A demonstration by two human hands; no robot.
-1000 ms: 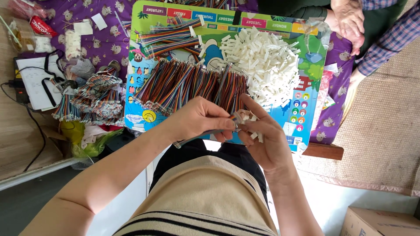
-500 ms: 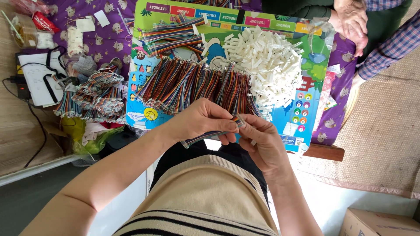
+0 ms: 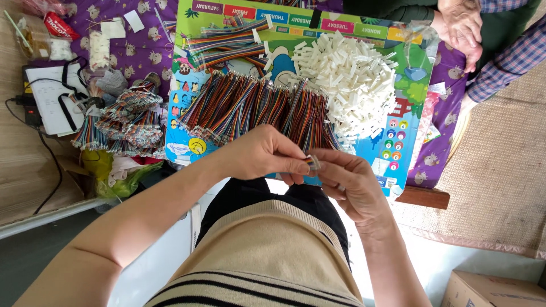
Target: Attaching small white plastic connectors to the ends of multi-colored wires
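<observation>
Rainbow-striped wire (image 3: 311, 161), just its short end showing, sat pinched between my left hand (image 3: 267, 154) and right hand (image 3: 348, 185), which had drawn closer together than half a second before, above my lap at the near edge of the bright picture board (image 3: 196, 143). I judged the white plug was now being pressed on. Both hands were closed around that tiny piece, fingertips touching.
</observation>
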